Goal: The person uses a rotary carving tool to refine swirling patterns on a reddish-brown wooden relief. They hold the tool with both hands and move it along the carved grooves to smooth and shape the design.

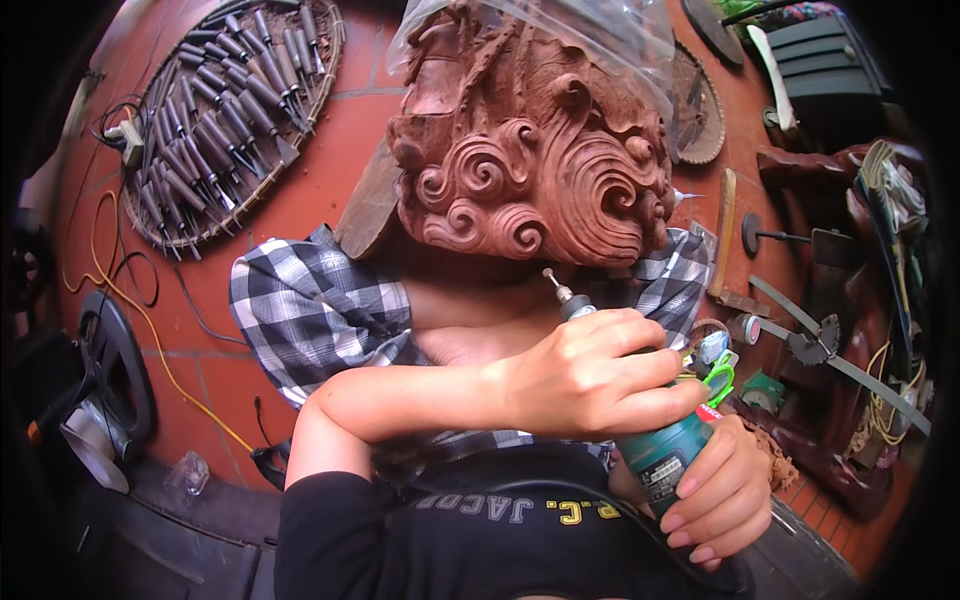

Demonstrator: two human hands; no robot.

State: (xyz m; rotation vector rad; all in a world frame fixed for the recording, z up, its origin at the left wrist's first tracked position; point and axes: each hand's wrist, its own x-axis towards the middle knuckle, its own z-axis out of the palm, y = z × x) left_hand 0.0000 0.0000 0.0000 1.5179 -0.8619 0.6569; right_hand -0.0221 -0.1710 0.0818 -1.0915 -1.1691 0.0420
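Note:
A green rotary tool (660,465) lies aslant in front of my chest, its thin metal bit pointing up and left. My left hand (600,375) is wrapped over its front part, just behind the collar. Lower down, the fingers of my right hand (725,495) close around the rear of its body. Beyond the bit stands a reddish-brown wood carving (540,170) with deep swirling curls. The bit's tip appears just below the carving's lower edge; whether they touch I cannot tell. Clear plastic sheet (600,40) hangs over the carving's far side.
At the far left a round woven tray (325,100) holds many wood-handled chisels (215,125). A yellow cord (160,350) runs over the red tiled floor (200,300). A wooden board (370,200) leans by the carving. On the right are metal blades (815,340) and dark wood pieces (840,470).

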